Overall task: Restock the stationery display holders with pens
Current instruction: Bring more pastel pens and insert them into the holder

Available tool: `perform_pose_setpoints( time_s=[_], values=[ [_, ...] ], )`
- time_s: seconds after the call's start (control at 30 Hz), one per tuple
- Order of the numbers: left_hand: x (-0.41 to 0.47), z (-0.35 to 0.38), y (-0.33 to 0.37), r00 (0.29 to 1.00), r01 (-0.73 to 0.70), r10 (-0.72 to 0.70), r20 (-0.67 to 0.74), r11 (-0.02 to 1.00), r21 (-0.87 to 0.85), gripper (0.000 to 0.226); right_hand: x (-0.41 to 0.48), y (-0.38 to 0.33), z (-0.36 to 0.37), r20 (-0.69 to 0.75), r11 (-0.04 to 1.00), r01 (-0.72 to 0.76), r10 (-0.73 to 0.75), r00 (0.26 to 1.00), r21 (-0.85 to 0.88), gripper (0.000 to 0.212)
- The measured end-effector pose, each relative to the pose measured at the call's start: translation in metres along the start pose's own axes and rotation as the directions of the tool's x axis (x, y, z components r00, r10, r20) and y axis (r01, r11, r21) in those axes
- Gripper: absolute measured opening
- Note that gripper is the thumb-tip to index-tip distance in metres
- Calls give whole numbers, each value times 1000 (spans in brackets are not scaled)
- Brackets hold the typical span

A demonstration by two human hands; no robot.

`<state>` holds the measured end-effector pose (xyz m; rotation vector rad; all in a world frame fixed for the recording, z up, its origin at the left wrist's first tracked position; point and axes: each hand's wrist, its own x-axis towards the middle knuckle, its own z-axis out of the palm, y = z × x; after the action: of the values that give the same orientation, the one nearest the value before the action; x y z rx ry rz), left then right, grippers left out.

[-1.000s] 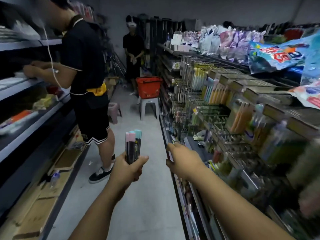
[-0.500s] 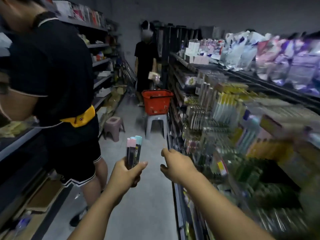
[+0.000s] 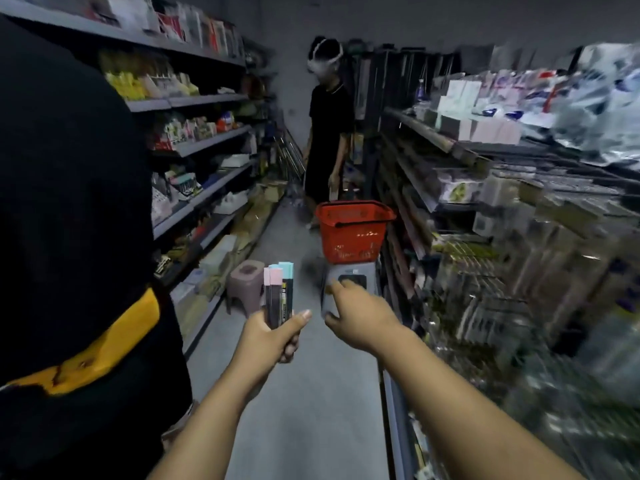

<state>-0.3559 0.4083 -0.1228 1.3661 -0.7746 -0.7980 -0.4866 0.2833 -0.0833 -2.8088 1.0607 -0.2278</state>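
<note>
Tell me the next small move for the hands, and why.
Probably reach the right hand forward to the red basket on the grey stool. That hand is empty and stretched toward the basket, while the left hand grips a bundle of pens upright. The shelves on the right are too blurred to pick out a holder.

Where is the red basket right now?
Head view: the red basket sits on a grey stool mid-aisle, beside the right-hand shelves, just beyond the right hand and in front of a standing person in black.
</note>
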Motion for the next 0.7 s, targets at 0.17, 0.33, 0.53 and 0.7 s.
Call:
perform_pose_setpoints(
  time_s=[0.17,0.33,0.53,0.7],
  values=[
    [154,-2,15,1000,28,-28,-12,999,-31,31,148,37,-16,-35,1000,6,-5,999,24,32],
    [292,2,18,998,34,-37,-56,998,-46,28,282,78,-10,-30,996,44,-42,999,81,35],
    [452,-5,-6,984,5,-19,-180,997,-75,26,463,127,22,11,978,167,-169,986,126,47],
    [555,-26,-18,936,42,-77,-344,993,-108,21,596,138,37,99,936,300,-321,942,183,42]
  ],
)
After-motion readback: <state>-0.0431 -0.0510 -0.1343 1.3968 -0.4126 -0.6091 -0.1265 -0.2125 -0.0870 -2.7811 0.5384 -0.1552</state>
